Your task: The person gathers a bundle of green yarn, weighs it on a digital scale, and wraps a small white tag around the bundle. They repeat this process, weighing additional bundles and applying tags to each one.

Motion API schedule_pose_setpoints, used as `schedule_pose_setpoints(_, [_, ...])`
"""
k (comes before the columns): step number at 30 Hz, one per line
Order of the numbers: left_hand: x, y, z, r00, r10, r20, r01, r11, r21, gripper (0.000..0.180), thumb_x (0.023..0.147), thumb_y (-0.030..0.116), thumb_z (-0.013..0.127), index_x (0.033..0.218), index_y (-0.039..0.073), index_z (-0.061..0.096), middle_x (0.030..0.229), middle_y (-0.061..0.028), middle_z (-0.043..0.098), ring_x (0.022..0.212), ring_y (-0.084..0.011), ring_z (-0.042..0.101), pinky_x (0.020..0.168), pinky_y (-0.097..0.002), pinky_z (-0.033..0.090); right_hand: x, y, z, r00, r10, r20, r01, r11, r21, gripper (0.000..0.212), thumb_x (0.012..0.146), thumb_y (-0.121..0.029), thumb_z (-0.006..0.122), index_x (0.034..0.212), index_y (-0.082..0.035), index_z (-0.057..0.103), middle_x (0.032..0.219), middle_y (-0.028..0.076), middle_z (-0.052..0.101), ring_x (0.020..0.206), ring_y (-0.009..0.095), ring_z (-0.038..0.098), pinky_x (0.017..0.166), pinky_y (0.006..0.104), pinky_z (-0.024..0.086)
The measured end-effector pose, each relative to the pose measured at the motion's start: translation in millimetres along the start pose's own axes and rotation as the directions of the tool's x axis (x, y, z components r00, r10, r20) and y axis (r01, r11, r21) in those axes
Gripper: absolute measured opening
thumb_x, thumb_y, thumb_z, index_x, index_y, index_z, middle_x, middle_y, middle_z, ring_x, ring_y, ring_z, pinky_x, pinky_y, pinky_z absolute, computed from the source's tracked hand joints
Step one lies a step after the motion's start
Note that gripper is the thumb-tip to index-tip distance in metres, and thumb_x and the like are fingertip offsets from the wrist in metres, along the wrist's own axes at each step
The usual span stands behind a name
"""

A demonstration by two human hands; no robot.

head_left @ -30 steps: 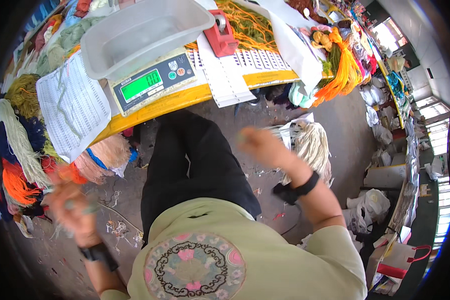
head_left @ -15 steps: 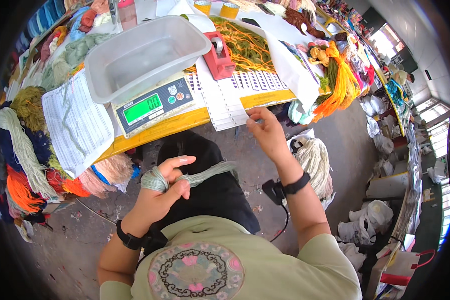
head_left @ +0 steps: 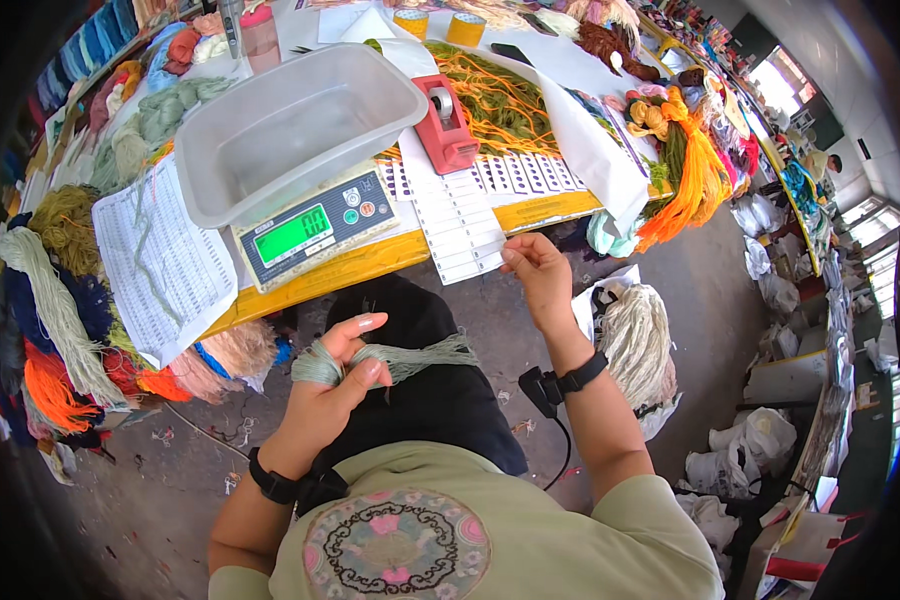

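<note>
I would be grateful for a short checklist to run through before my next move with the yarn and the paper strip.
1. Grey-green yarn secured in the left hand: ok, it is wrapped around the fingers.
2. Right hand at the white paper strip: ok, its fingertips are at the lower right corner.
3. Firm pinch on that corner: cannot tell, the contact is too small to judge.
4. Paper strip wholly on the table: not ok, its lower end overhangs the yellow edge.
5. Plastic tray set on the scale: ok.
6. Scale display lit: ok, it glows green.
</note>
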State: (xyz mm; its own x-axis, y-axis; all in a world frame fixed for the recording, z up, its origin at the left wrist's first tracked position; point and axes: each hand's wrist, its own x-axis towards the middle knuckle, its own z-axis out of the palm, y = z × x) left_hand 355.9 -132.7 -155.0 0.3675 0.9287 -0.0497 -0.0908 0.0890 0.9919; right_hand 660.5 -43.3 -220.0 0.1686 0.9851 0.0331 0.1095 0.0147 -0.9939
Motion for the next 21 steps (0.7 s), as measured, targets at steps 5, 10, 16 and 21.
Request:
schedule_pose_setpoints(5, [5.7,-1.6,0.9,0.998,0.015,-0.053,-0.017,0.999,-0.05,0.049,0.094,0.017,0.058,0.139,0.006,0.042,0.079,-0.001,0.062,0.051,0.0001,0.035,0.048,-0.0157,0.028,-21.9,-5.5,12.8,0.908,-0.368,-0.201,0.258,0.868,-0.424,0.005,0.091,-0.004,0.064,0.094,-0.005,0.06,0.081,-0.003,0.056,0.072,0.006,0.049,0.066,0.0193,0.04])
schedule_pose_setpoints(10, [9.0,-4.6,5.2,0.992,0.07,-0.106,-0.08,0.992,-0.098,0.054,0.094,0.015,0.057,0.143,0.007,0.036,0.084,-0.0039,0.064,0.054,-0.0011,0.038,0.05,-0.0158,0.031,-69.7,-51.9,39.6,0.97,0.139,-0.2,-0.071,0.946,0.315,0.006,0.09,-0.011,0.066,0.093,-0.009,0.061,0.079,-0.005,0.053,0.068,0.005,0.045,0.06,0.0208,0.035])
schedule_pose_setpoints(16, [14.8,-1.9,23.6,0.952,0.305,-0.035,-0.303,0.951,0.052,0.068,0.095,0.01,0.056,0.152,0.008,0.019,0.093,-0.0036,0.062,0.065,-0.0041,0.047,0.057,-0.018,0.039,-110.5,-93.0,90.6,0.763,0.414,0.497,-0.645,0.432,0.63,0.013,0.091,-0.021,0.068,0.099,-0.014,0.061,0.083,-0.006,0.058,0.07,0.004,0.046,0.064,0.0225,0.036])
schedule_pose_setpoints(21, [7.5,-1.1,11.5,0.966,0.226,-0.125,-0.218,0.973,0.076,0.064,0.097,0.008,0.054,0.151,0.005,0.02,0.094,-0.0048,0.06,0.084,-0.0085,0.056,0.076,-0.0243,0.046,-116.1,-88.8,106.8,0.792,0.365,0.49,-0.607,0.567,0.557,0.017,0.092,-0.018,0.066,0.105,-0.011,0.059,0.087,-0.005,0.056,0.079,0.005,0.049,0.07,0.0223,0.039])
